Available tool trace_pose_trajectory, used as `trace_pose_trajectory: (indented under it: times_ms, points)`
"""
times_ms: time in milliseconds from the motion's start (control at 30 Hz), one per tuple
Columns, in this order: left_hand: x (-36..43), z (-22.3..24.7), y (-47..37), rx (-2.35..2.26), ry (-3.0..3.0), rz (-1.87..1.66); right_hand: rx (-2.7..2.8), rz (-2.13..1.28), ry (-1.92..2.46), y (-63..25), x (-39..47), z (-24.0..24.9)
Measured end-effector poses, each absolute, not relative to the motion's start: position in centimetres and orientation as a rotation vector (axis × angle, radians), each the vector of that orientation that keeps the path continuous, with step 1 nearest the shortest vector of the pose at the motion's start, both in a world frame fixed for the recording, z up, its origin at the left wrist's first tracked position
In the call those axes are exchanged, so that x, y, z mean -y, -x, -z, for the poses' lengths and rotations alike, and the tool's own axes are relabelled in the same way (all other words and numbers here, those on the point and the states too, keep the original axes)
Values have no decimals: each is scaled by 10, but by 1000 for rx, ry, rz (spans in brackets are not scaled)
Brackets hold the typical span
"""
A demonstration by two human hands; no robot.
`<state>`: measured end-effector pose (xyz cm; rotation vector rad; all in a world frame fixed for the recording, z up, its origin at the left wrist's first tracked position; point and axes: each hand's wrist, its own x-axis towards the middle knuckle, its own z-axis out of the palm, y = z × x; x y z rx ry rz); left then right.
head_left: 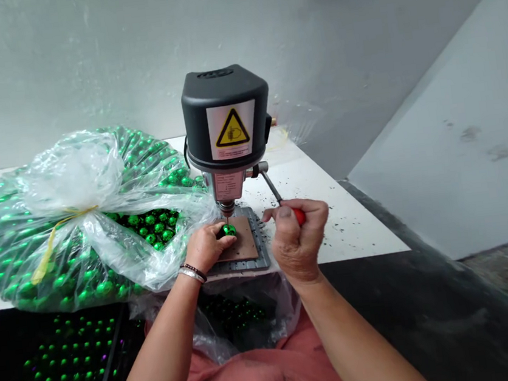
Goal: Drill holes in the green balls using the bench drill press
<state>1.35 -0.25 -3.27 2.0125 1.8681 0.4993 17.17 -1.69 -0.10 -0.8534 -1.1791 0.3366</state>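
A black bench drill (pixel 227 120) with a yellow warning label stands on the white table. My left hand (pixel 207 244) pinches a shiny green ball (pixel 228 230) on the brown board (pixel 245 240) beneath the drill bit (pixel 227 219). The bit's tip is at the top of the ball. Fingers of my right hand (pixel 298 234) are wrapped round the red knob (pixel 300 216) of the drill's lever (pixel 272 188), to the right of the drill.
A big clear plastic bag (pixel 73 174) of green balls covers the left of the table (pixel 354 228). Another open bag (pixel 248 304) with green balls is at my lap. Dark shavings lie around the drill base. Rows of green balls (pixel 59 378) show at lower left.
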Motion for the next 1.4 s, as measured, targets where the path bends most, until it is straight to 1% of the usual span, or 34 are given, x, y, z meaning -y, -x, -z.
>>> trace_pose_trajectory:
  times_ms: [67,167,267,333,467,533,600,667,733,833,1100,1400]
  points:
    - [1,34,-13,-1854,-2007,-518,1184,-261,831,-172,14,-20]
    - [3,34,-14,-1834,-1970,-573,1260,-36,937,-176,4,-68]
    - [13,28,-11,-1794,-1914,-632,1323,-26,1018,-180,-10,-105]
    - [23,21,-6,-1682,-1909,-617,1352,-32,1053,-182,-17,-115]
    - [40,12,9,-1411,-1833,-562,1364,-38,1043,-182,-20,-112]
    - [42,13,12,-1404,-1657,-712,1357,-48,1020,-181,-19,-109]
    - [39,15,11,-1400,-1304,-969,1345,-66,1014,-180,-18,-109]
    - [35,14,8,-1322,-827,-1146,1341,-89,1017,-180,-18,-109]
    - [30,11,5,-1213,-429,-1184,1342,-105,1015,-180,-17,-110]
    - [27,6,4,-1110,-160,-1187,1347,-112,1002,-181,-16,-109]
    - [32,1,7,-992,-92,-1154,1359,-84,951,-184,-18,-105]
    - [37,5,-2,-1054,-397,-1239,1399,-128,940,-187,-15,-105]
